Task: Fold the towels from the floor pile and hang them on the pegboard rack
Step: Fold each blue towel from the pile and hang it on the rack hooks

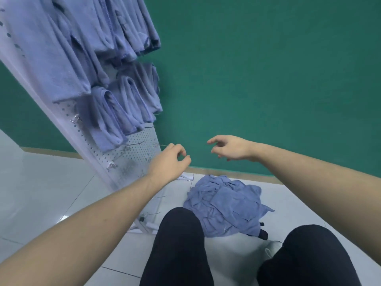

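Observation:
A crumpled pile of blue towels (224,207) lies on the tiled floor ahead of my knees. The white pegboard rack (134,153) leans up the left side, with several folded blue towels (115,112) hanging on its pegs. My left hand (169,162) hovers beside the rack's lower right edge, fingers curled loosely with nothing in them. My right hand (231,148) is held out at the same height, fingers apart and empty. Both hands are above the pile and not touching it.
A green wall (268,79) stands behind the pile. My dark-trousered knees (181,244) fill the bottom centre and right. The rack's white foot (142,226) with a small clip rests on the floor beside my left knee. Bare metal hooks (111,165) stick out low on the pegboard.

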A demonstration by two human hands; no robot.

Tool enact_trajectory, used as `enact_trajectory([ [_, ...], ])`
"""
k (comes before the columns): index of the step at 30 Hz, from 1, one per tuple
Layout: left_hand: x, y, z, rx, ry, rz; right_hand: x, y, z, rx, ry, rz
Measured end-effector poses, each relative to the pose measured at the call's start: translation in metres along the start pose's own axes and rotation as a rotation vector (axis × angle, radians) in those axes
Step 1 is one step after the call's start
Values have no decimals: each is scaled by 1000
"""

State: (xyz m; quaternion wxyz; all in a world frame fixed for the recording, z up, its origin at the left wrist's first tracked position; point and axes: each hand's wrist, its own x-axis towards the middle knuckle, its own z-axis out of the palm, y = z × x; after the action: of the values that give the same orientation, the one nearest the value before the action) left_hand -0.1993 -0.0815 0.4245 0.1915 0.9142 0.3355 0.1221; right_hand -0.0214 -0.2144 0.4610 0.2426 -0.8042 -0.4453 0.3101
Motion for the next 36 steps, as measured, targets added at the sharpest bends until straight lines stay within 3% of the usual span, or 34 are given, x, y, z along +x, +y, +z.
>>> enact_trajectory([
  [9,58,35,123,-160,-288,-3,5,151,4,138,15,281],
  [19,120,0,281,-228,-522,-102,90,280,67,259,53,474],
  [26,138,-54,398,-209,-691,-224,149,360,141,61,-140,481],
  [31,138,-88,467,-115,-746,-137,178,409,189,18,-305,535],
  [36,130,-110,514,53,-841,21,198,436,221,105,-272,548],
])
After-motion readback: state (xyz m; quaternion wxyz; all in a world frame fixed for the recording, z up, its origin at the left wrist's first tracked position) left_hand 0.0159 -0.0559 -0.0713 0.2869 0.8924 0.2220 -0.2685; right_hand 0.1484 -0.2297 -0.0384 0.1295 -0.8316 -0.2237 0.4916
